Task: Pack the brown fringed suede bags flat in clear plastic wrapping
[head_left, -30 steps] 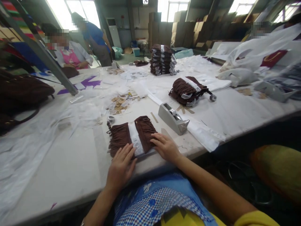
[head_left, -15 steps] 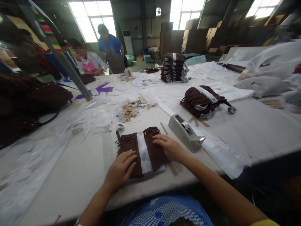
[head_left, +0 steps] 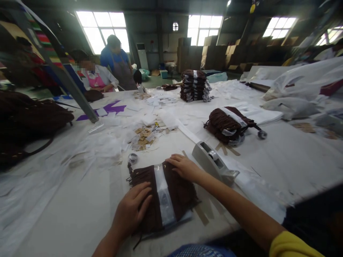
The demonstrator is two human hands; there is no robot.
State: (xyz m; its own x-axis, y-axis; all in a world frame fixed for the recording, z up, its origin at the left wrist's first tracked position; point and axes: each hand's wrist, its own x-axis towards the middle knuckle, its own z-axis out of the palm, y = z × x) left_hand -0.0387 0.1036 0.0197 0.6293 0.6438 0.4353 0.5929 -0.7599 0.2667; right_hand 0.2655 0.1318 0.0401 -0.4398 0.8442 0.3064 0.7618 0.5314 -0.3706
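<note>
A dark brown fringed bag (head_left: 178, 192) lies flat at the front of the table, with a shiny pale band (head_left: 164, 194) across its middle. My left hand (head_left: 134, 205) rests on the bag's left part, fingers stretched out over it. On the far right part, my right hand (head_left: 184, 167) lies with its fingers extended near a small metal eyelet. A wrapped round piece (head_left: 132, 158) on a strap sticks out past the bag's far left corner. Just right of my right hand stands a grey tape dispenser (head_left: 214, 160). Neither palm's underside shows.
A small pile of banded brown bags (head_left: 230, 125) lies to the right, and a taller stack (head_left: 195, 85) stands farther back. Cardboard tags (head_left: 144, 137) are scattered mid-table. A slanted metal post (head_left: 77, 89) rises at left beside more brown bags (head_left: 34, 119). Co-workers (head_left: 115, 62) are across the table.
The view has tilted up, so the table sits lower in the picture. The bag appears nearer to me. My right hand has shifted towards the bag's far edge; my left hand stays on its left part.
</note>
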